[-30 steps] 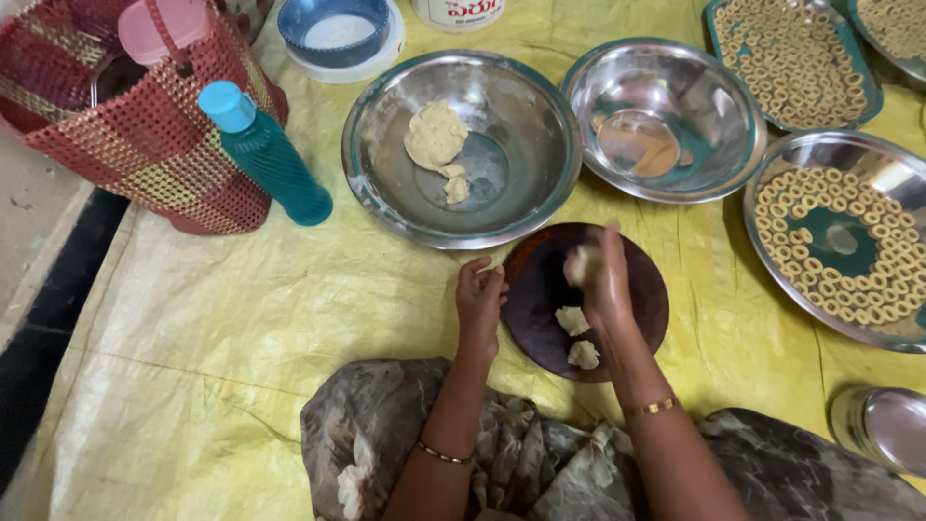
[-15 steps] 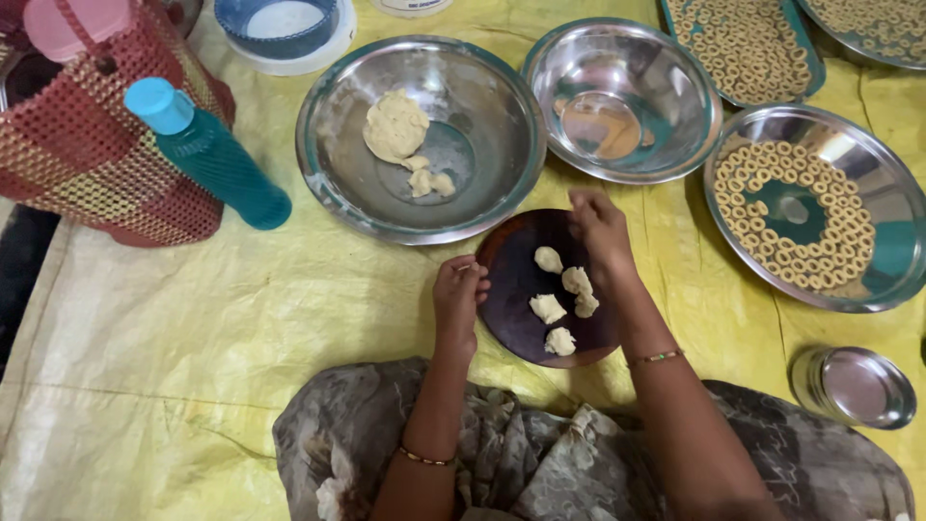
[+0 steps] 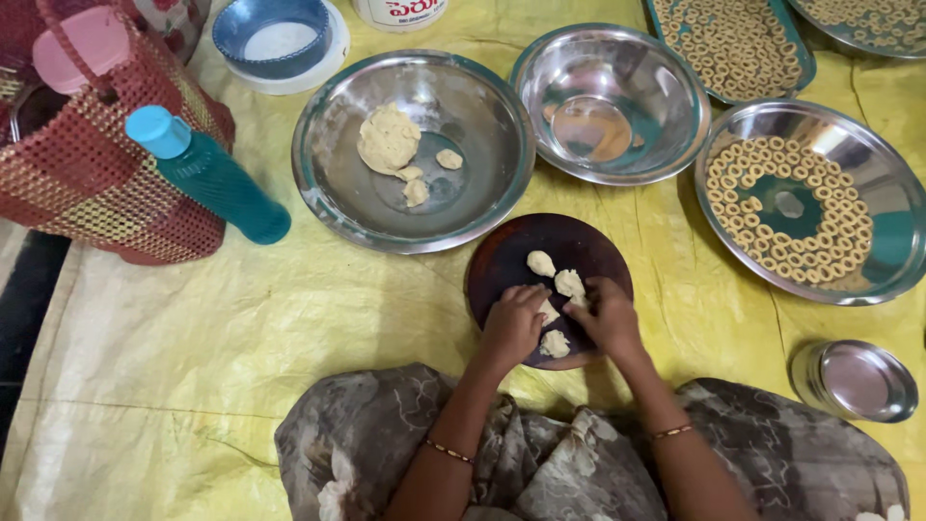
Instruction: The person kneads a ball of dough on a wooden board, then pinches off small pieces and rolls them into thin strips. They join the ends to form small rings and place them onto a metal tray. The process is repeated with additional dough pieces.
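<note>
A round dark wooden board (image 3: 521,253) lies on the yellow sheet right in front of me, with several small pale dough pieces (image 3: 540,262) on it. My left hand (image 3: 514,320) and my right hand (image 3: 603,314) rest side by side on the board's near half, fingers curled around one small dough piece (image 3: 548,311) between them. Another piece (image 3: 555,343) lies just below the hands. Beyond the board, a steel bowl (image 3: 328,178) holds a larger dough lump (image 3: 388,140) and a few bits.
An empty steel bowl (image 3: 666,77) stands behind the board. A steel plate (image 3: 883,227) of dough rings is at right, with a teal tray (image 3: 801,68) of rings behind it. A teal bottle (image 3: 207,174) leans on a red woven basket (image 3: 87,193) at left. A small steel lid (image 3: 854,378) lies near right.
My left hand has come off the board's left rim onto the board. My right hand drew back from the far pieces; both now meet over one small dough piece.
</note>
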